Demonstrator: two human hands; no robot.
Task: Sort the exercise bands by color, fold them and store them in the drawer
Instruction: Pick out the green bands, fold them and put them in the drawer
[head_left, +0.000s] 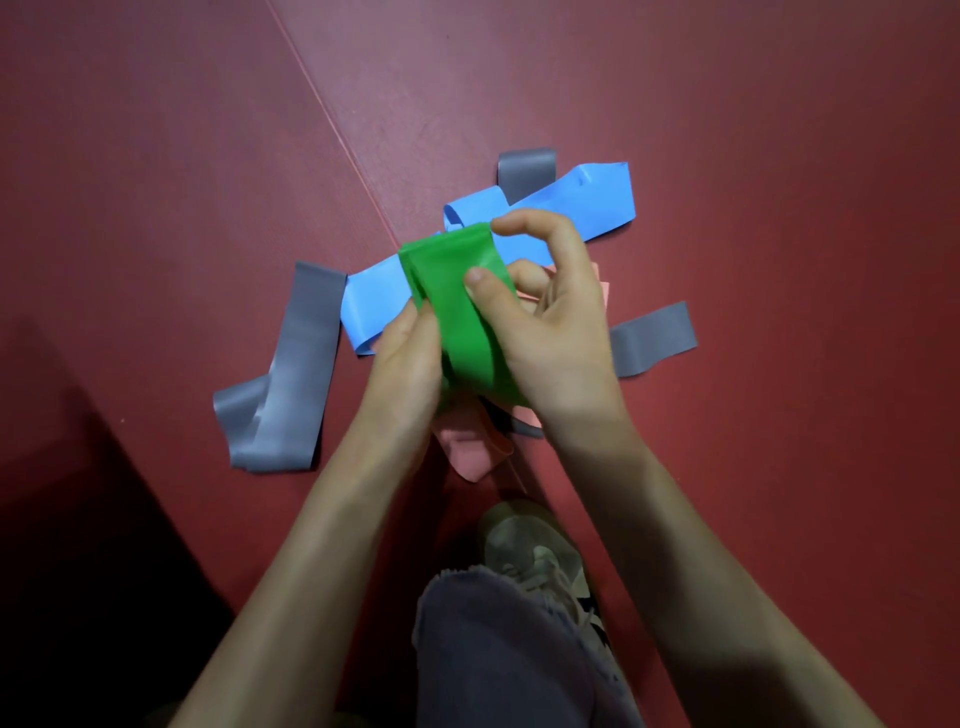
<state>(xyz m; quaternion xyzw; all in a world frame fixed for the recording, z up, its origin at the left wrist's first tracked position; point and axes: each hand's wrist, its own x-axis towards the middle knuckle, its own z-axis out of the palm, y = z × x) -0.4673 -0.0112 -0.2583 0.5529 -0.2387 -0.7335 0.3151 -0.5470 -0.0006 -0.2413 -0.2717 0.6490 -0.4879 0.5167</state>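
We have the green band (462, 306) in both hands at the centre of the frame, lifted above the red floor (182, 182) and the loose pile. It is doubled over, with the rounded fold at its upper end and the layers running down toward the lower right, so its long axis is a steep diagonal from upper left to lower right.

Our right hand (550, 332) wraps the band from the right, thumb pressed flat on its face and index finger curled over the top fold. Our left hand (405, 358) grips its left edge from below, fingers closed on it. Both hands are on it, so neither has to reach.

The next fold, we judge, depends on that axis: bringing the lower end up toward the fold would shorten the band along its length.

The rest lies under and around our hands: a blue band (582, 202) stretched from centre left to upper right, grey bands (291, 374) at left, top and right, and a pink band (467, 452) just below our wrists. No drawer is in view. Our shoe (535, 551) shows at lower centre.
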